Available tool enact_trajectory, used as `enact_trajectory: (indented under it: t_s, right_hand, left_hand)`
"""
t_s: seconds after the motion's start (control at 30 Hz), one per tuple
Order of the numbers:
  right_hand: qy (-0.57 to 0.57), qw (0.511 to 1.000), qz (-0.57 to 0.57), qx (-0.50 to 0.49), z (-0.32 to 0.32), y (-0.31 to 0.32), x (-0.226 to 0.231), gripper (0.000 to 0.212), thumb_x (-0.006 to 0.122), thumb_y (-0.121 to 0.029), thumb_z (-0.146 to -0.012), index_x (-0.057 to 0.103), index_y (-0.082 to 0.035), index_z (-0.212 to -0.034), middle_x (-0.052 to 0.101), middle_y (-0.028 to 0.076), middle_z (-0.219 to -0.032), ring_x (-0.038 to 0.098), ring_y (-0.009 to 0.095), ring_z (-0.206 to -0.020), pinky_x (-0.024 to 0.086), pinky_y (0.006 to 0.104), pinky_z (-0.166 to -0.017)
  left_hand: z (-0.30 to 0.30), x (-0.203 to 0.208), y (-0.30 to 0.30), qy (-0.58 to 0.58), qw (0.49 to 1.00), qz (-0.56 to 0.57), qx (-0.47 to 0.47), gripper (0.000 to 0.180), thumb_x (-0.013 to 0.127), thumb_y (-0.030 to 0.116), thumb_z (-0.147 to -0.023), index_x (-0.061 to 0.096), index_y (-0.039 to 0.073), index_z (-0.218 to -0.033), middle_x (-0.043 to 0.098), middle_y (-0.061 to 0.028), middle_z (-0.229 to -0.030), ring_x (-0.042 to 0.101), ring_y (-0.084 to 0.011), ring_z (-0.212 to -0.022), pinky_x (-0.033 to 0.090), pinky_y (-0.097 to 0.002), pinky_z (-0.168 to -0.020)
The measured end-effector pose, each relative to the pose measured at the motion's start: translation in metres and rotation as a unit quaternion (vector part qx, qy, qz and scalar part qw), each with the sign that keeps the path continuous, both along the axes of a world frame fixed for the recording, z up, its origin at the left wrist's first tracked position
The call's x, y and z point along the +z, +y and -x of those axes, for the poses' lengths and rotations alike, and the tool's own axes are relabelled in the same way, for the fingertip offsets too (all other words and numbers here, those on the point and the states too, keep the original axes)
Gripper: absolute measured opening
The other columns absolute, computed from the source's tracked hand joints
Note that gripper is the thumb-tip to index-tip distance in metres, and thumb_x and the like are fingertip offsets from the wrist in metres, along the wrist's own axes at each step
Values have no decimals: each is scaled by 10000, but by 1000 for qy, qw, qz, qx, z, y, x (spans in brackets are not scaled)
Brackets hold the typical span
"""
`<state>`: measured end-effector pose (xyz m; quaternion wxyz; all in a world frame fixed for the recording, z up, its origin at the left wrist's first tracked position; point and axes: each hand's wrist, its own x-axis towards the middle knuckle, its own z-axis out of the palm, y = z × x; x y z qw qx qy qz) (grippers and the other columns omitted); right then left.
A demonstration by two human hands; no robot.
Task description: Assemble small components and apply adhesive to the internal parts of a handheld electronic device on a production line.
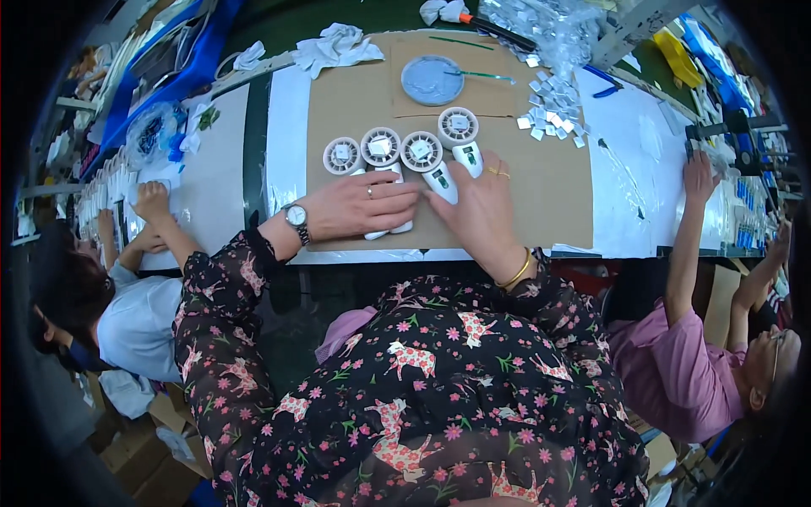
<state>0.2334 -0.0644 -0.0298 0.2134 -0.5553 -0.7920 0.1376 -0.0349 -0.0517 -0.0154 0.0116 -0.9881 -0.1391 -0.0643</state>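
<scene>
Several white handheld fans with round pinkish grilles and pale square centres lie in a row on a cardboard sheet. My left hand rests palm down, fingers stretched, across the handles of the leftmost fan and its neighbour. My right hand has its thumb and index finger on either side of the lower handle of the third fan. Its other fingers reach around the handle of the rightmost fan, whose lower end they hide. Green parts show in these two handles.
Beyond the fans stands a round dish of grey paste with a thin green stick across its rim. Small silvery squares are heaped at right, near pliers. Crumpled white cloth lies at back left. Co-workers sit at both sides.
</scene>
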Motion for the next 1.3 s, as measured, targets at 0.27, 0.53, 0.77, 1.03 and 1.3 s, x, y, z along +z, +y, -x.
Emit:
enact_trajectory:
  t_s: [0.27,0.53,0.77,1.03,1.3]
  right_hand:
    - [46,995,43,77,7,-22,6,632,885,-294,-834,653,-57,-1372,641,293,-1312,670,436,-1101,550,523,-918]
    - [76,987,104,96,-49,26,44,344,808,-200,-932,742,-30,-1223,727,190,-1197,741,275,-883,588,369,-764]
    - [24,997,-71,4,-77,125,50,291,781,-233,-962,780,-39,-1179,763,145,-1049,726,256,-782,567,334,-712]
    - [51,998,22,-38,-55,140,31,293,789,-245,-955,799,-24,-1147,770,123,-910,719,231,-746,561,330,-695]
    - [178,983,-34,0,-37,108,55,212,789,-173,-960,810,15,-1056,718,41,-760,612,74,-660,499,237,-627]
  left_hand:
    - [28,25,-28,103,989,64,79,716,601,135,-933,418,323,-1599,419,48,-1681,415,-159,-1540,267,-448,-1327]
    - [30,55,-42,119,984,86,102,746,652,105,-897,447,270,-1595,412,29,-1691,432,-167,-1528,245,-466,-1332]
    - [-13,66,-59,-87,955,151,238,642,764,85,-833,609,132,-1454,583,-71,-1538,517,-255,-1458,313,-519,-1261]
    - [-71,46,-29,-222,905,60,357,493,774,162,-893,641,109,-1365,638,-53,-1352,599,-244,-1270,373,-469,-1104]
    - [-72,35,-28,-223,899,8,378,355,726,123,-859,694,102,-1211,653,-21,-1226,612,-227,-1150,388,-442,-1022]
